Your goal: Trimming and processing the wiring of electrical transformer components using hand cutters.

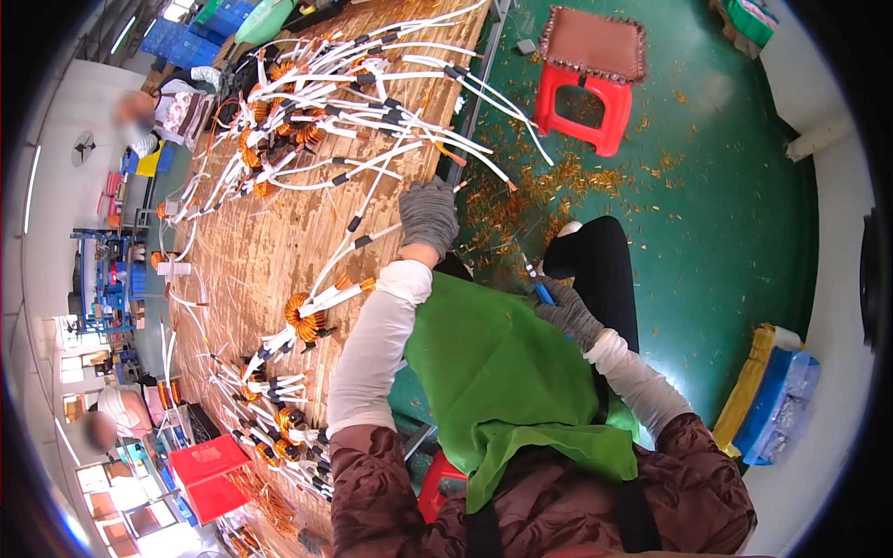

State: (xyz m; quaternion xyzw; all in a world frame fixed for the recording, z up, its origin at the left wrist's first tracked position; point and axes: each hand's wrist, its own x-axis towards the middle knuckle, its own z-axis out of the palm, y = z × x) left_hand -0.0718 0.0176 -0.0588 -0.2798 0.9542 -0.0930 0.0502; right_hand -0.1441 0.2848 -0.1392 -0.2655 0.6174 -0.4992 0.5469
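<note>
My left hand (428, 219), in a grey glove, is closed at the table's right edge around a white-sleeved wire lead (363, 241). The lead has a black band and runs back toward an orange copper ring coil (304, 317) on the table. A short end of it shows past my fingers. My right hand (571, 314), also gloved in grey, is lower and to the right, above my lap. It is closed on a blue-handled tool (543, 294) with a thin metal tip; its exact kind is unclear.
Many coils with white leads (372, 112) lie heaped on the wooden table (279, 228), some overhanging its edge. A red stool (586, 112) with a brown cushion stands ahead. Copper scraps (530, 195) litter the green floor. Two people sit across the table near a red box (209, 474).
</note>
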